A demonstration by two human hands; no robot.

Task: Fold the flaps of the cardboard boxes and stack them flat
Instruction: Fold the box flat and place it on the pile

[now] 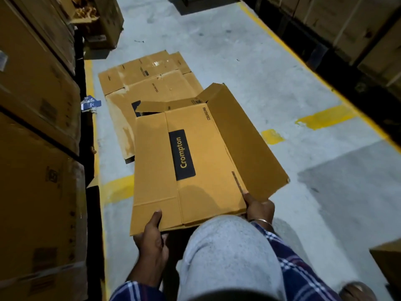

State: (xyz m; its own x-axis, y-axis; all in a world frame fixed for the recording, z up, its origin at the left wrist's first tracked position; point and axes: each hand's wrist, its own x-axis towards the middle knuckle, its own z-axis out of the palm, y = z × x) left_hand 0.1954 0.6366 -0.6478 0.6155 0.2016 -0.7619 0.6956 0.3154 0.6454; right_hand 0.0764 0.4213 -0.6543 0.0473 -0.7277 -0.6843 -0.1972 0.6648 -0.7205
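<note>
A flattened brown cardboard box (191, 161) with a dark "Crompton" label is held above the floor in front of me. My left hand (152, 237) grips its near left corner, thumb on top. My right hand (259, 208) grips the near right edge, where a long side flap (245, 135) stands open to the right. A short flap at the far end sticks up. Beyond it, a stack of flattened boxes (152, 88) lies on the grey floor.
Tall stacks of full cartons (36, 135) line the left side, behind a yellow floor line (95, 161). Dark racks with cartons (347, 29) run along the right. A bent knee in grey trousers (227, 257) is below the box. A blue scrap (90, 103) lies by the stack.
</note>
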